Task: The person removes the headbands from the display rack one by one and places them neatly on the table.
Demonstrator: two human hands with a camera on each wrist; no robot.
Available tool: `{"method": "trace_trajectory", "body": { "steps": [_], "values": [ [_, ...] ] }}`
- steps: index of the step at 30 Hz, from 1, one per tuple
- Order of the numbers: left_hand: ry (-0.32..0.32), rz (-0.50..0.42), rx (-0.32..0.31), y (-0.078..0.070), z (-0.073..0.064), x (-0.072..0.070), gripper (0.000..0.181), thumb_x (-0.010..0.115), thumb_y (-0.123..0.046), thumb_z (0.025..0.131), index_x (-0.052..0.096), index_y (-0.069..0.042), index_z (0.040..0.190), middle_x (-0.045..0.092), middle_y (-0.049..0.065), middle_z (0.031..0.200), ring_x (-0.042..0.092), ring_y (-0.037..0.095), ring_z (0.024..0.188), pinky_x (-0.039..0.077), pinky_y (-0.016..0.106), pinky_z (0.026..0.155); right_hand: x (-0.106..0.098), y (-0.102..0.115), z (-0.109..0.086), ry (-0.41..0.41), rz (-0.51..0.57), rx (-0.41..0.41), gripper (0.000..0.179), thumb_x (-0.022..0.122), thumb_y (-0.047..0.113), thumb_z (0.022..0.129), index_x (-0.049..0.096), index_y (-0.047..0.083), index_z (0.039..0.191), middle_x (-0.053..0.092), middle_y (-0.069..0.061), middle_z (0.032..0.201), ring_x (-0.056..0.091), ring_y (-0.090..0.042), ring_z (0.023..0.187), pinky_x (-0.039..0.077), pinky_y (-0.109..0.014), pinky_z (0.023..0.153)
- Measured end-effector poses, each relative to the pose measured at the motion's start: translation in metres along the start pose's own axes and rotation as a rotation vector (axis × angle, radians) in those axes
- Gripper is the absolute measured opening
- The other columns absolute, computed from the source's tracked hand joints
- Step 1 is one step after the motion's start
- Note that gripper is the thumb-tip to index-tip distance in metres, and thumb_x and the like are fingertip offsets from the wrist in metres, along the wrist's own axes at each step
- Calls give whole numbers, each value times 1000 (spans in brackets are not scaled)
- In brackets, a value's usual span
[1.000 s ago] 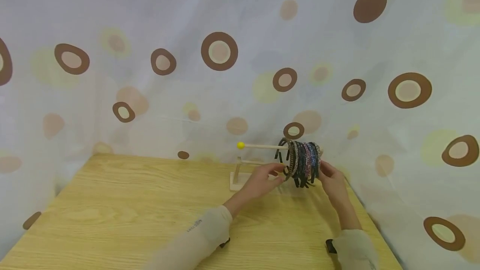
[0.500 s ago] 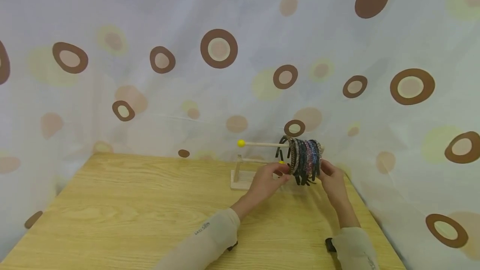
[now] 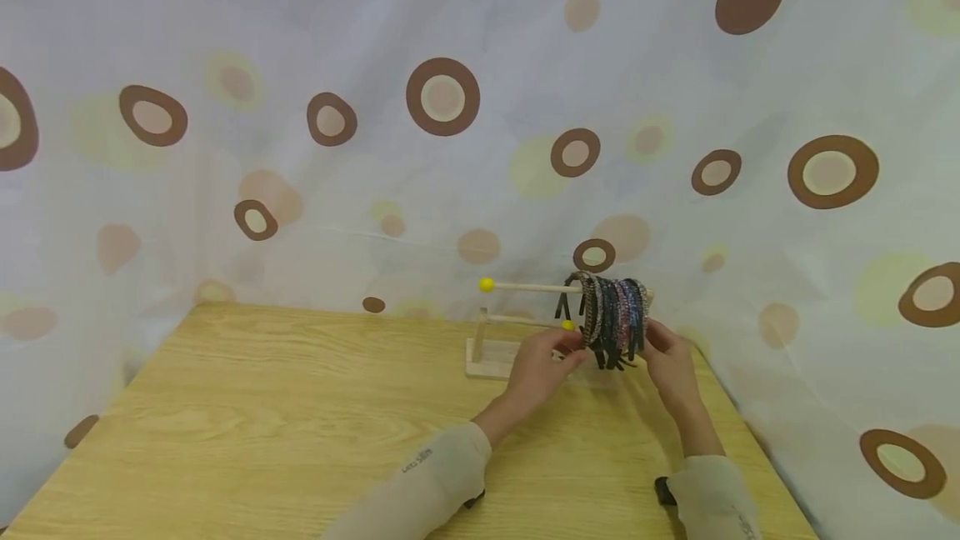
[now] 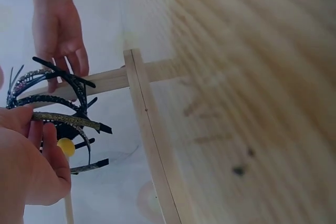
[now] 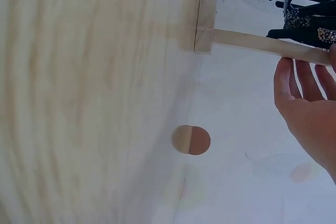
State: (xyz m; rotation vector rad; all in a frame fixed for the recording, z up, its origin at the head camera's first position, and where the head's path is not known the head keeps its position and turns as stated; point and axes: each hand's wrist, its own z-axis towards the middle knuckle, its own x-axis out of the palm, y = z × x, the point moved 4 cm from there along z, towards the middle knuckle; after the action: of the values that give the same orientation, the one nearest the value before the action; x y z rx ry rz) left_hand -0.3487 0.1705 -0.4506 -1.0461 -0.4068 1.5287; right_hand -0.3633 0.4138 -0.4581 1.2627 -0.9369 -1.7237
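Observation:
Several glittery headbands (image 3: 624, 315) hang bunched at the right end of a wooden rack (image 3: 489, 361), their dark tips pointing down. My left hand (image 3: 540, 367) is at the left side of the bunch. In the left wrist view its thumb and fingers pinch a gold glitter headband (image 4: 65, 119) near one end. On the right, my right hand (image 3: 675, 369) reaches the bunch's outer side. The right wrist view has its fingers along the rack's wooden post (image 5: 247, 41), with the thumb partly cut off at the other side, so it grips the post beside the headbands.
Yellow balls cap the rack's upper rod (image 3: 532, 287) and a lower rod. The rack stands near the back right corner of a wood-grain table (image 3: 262, 415). Close behind and to the right is a spotted wall covering (image 3: 780, 273).
My left hand has shifted slightly right, closer against the headbands, and the leftmost ones sit nearer the rest. My right hand stays almost in place. The head view has moved slightly.

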Motion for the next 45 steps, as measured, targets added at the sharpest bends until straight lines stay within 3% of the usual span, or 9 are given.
{"method": "trace_trajectory", "body": {
  "steps": [6,14,23,26,31,33,41,45],
  "values": [
    [-11,28,3,-8,-3,-12,27,73,-25,98,73,-11,120,71,-6,105,63,1,90,52,19,76,5,1,-1,-13,-22,-12,50,52,28,109,46,5,153,52,-19,146,47,-30,134,44,-33,102],
    [-29,-4,-72,-23,1,-31,29,71,-30,98,72,-14,122,70,-9,107,62,1,88,52,20,74,12,1,-2,-38,-23,-8,50,50,26,110,45,1,153,50,-22,147,44,-33,136,38,-50,110],
    [-79,-88,-42,-41,9,-60,32,72,-26,98,71,-7,125,73,-2,108,64,2,87,53,19,76,12,3,-5,-60,-55,-30,49,50,27,110,48,0,150,53,-22,144,47,-35,134,45,-32,102],
    [-84,-86,-11,-46,15,-71,30,72,-22,98,71,-6,123,73,0,108,66,3,88,53,18,77,9,4,-6,-77,-81,-23,47,47,25,110,48,0,151,52,-23,145,46,-36,134,46,-34,102],
    [-129,-87,48,-50,26,-99,25,73,-20,98,73,-7,119,73,1,105,68,5,88,54,20,77,5,8,-3,-67,-85,-25,50,43,26,111,43,-2,152,46,-26,149,42,-40,137,40,-54,108],
    [-143,-94,63,-52,28,-112,25,72,-22,98,73,-7,119,73,1,105,69,7,88,54,22,78,3,10,-1,-71,-83,-29,51,44,27,110,44,-3,152,46,-26,149,41,-41,138,39,-56,108],
    [-168,-113,60,-57,20,-164,25,71,-23,99,73,-8,119,72,2,107,70,14,94,55,28,81,1,11,1,-83,-94,-37,50,45,28,110,47,-3,150,50,-25,145,45,-39,135,45,-33,103],
    [-180,-95,69,-61,6,-193,24,71,-21,99,73,-8,119,72,1,106,70,15,94,55,30,82,6,7,0,-71,-76,-39,49,45,26,110,46,-3,150,50,-26,146,45,-39,134,45,-33,102]
  ]
}}
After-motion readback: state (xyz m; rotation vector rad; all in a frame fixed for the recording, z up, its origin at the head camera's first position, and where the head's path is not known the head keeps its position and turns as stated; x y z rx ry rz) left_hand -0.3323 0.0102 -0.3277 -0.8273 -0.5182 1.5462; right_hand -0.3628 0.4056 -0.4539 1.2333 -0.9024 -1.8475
